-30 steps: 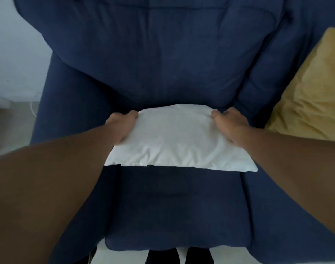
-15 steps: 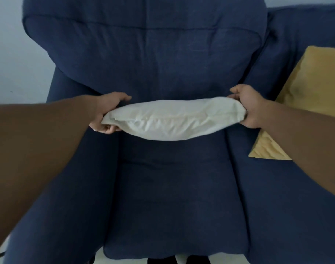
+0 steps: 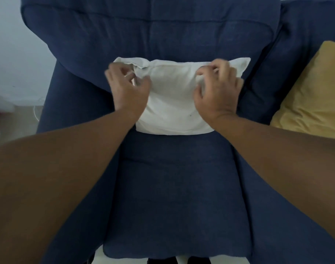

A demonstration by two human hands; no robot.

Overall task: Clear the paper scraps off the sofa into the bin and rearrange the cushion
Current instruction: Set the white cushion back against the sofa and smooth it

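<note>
Head view: white cushion (image 3: pixel 174 96) between loose-fingered left hand (image 3: pixel 127 90) and right hand (image 3: pixel 218 92).

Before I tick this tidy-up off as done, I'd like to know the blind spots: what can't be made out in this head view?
- The bin: not in the head view at all.
- Paper scraps: none show on the sofa, but both forearms cover the seat's sides.
- Yellow cushion: cut off by the right edge.
- Left hand and right hand: motion-blurred over the white cushion, so grip is unclear.
- Floor items at the left edge: blurred.
</note>
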